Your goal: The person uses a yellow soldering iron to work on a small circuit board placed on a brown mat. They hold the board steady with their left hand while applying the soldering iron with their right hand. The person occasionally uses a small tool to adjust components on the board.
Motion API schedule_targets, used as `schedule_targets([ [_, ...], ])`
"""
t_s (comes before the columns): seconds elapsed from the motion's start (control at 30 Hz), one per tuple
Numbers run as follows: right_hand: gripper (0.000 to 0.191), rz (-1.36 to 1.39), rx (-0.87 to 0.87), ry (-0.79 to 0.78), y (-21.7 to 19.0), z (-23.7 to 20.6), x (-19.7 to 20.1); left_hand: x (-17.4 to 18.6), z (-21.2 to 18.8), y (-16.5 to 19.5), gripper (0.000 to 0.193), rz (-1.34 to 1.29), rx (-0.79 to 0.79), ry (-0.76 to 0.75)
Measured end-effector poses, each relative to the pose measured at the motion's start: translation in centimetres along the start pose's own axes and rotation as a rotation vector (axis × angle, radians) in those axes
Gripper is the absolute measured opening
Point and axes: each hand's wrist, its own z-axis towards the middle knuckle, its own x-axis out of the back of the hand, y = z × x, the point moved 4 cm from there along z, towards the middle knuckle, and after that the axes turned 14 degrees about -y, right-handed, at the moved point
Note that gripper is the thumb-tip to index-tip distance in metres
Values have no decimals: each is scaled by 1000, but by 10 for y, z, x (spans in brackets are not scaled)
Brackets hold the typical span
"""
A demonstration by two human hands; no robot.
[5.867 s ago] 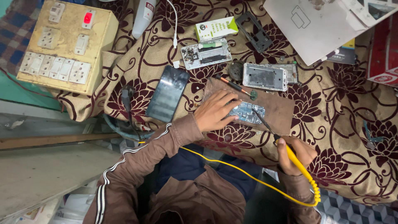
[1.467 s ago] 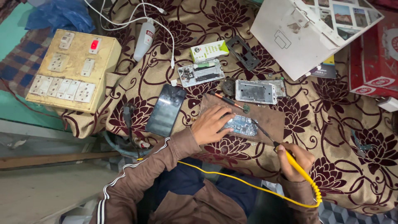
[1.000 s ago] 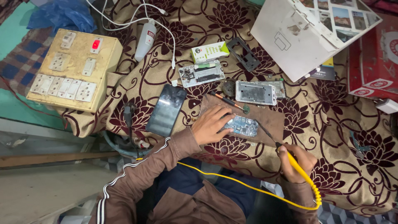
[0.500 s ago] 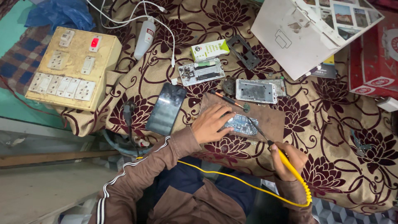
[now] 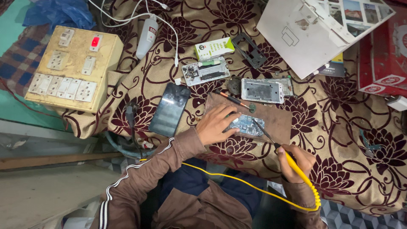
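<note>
Right hand [image 5: 296, 163] wrapped in a closed grip around the yellow handle of a soldering iron [image 5: 283, 152]; dark shaft runs up and away from the grip, tip resting on the small circuit board [image 5: 247, 125]. Yellow coiled cord [image 5: 254, 191] leaves the handle below the grip and loops back across the person's lap. Left hand [image 5: 216, 125] lies flat, fingers pressed down on the near-left edge of the circuit board, pinning it rather than enclosing it; the fingers are together. Board sits on a brown work pad [image 5: 275, 121], between the two hands, which lies on a floral-patterned cloth [image 5: 339, 140] covering the surface. Just beyond the left hand's fingertips: a slim screwdriver [image 5: 231, 99] lying on the pad's far edge. Farther out from the iron's tip, a silver phone frame [image 5: 261, 90], emptied, flat on the cloth. Left of the holding hand, a dark phone screen [image 5: 169, 109] face up. Beyond that, an opened phone body [image 5: 206, 71] and a small green-and-white box [image 5: 214, 48]. Well away to the far left, a worn switchboard [image 5: 72, 68] with a red lit switch. Far right of the iron hand, a white carton [image 5: 313, 34], lid open.
</note>
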Motion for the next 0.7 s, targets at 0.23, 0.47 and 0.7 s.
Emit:
schedule_targets([
  [0.23,7,7,31,19,5,-3,2,-1,-2,0,49,-7,0,2],
  [0.47,7,11,43,17,10,-6,2,2,-1,0,49,1,-9,-1],
  [0.7,7,29,61,18,11,-6,2,2,-1,1,48,4,-15,9],
])
